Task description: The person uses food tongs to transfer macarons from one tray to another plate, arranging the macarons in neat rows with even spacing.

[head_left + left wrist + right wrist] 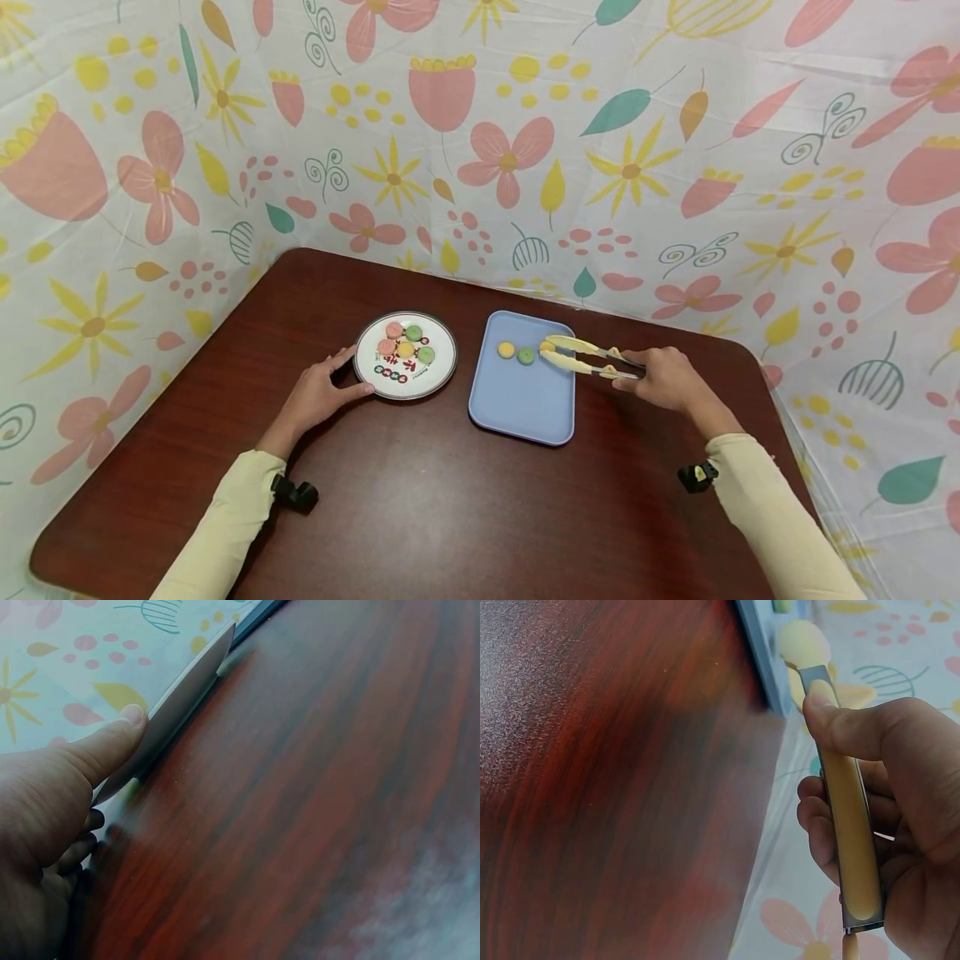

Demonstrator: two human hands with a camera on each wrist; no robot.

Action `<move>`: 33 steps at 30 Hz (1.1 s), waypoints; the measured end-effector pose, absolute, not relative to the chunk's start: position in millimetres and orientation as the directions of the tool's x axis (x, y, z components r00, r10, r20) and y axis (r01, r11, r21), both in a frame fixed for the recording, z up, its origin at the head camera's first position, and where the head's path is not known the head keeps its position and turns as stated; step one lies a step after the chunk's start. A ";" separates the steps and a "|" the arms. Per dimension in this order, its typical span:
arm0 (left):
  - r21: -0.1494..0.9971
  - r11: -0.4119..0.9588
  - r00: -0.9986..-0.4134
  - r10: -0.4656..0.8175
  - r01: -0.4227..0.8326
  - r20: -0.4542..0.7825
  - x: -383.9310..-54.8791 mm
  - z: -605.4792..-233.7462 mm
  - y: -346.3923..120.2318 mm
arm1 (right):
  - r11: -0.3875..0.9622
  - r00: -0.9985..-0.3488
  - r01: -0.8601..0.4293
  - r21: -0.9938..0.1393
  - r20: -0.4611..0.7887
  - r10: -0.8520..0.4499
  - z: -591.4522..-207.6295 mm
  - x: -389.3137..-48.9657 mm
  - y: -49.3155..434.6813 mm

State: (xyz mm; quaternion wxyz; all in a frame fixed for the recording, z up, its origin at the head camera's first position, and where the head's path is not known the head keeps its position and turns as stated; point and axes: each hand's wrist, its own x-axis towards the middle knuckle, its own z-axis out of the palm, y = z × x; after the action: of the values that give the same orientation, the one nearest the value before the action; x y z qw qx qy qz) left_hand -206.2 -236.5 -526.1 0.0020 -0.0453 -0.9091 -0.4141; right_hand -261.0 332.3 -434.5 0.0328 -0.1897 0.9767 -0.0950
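Note:
At the left of the table, my left hand (318, 392) holds the rim of a round white plate (367, 371) with a dark edge and printed red characters. My thumb lies along the rim in the left wrist view. Several small round macaron-like pieces sit on the plate, pink (394, 331), green (426, 355) and yellow (406, 350). Farther right, my right hand (663, 379) grips cream-tipped tongs (577, 364). Their tips are around a yellow piece (547, 347) over the top right of a blue tray (517, 408). A green piece (526, 357) and another yellow piece (506, 350) rest on the tray.
Both things stand on a dark reddish-brown wooden table (420, 492) with rounded corners. A white cloth with a flower print (480, 208) hangs close behind the far edge and along the sides. Each wrist wears a small black camera (295, 493).

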 end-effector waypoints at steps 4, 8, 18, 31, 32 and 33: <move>0.750 0.656 -0.996 0.081 0.082 0.038 -206.5 -525.6 -236.6 | 0.908 -0.927 -0.366 -0.202 -0.004 -0.375 -429.4 -260.3 332.7; 0.747 0.661 -0.996 0.081 0.076 0.030 -206.2 -525.2 -237.0 | 0.894 -0.917 -0.393 -0.215 0.021 -0.398 -419.9 -259.7 329.6; 0.737 0.672 -0.996 0.081 0.073 0.024 -205.5 -525.2 -236.8 | 0.855 -0.881 -0.473 -0.211 0.095 -0.464 -391.3 -259.4 303.9; 0.744 0.665 -0.997 0.078 0.071 0.026 -205.5 -526.0 -237.3 | 0.749 -0.788 -0.615 -0.247 0.159 -0.595 -371.4 -258.0 246.8; 0.745 0.663 -0.997 0.078 0.070 0.025 -205.4 -525.9 -237.1 | 0.744 -0.783 -0.621 -0.247 0.156 -0.602 -371.2 -258.2 242.0; 0.747 0.662 -0.997 0.078 0.070 0.024 -205.3 -525.8 -236.9 | 0.742 -0.780 -0.624 -0.245 0.153 -0.606 -371.6 -258.6 237.3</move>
State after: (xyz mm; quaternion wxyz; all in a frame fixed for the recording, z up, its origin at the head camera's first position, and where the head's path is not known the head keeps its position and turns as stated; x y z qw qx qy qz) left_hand -205.3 -236.9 -525.8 -0.0049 -0.0404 -0.9115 -0.4093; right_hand -258.6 237.3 -371.6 -0.0314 -0.3298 0.9327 -0.1427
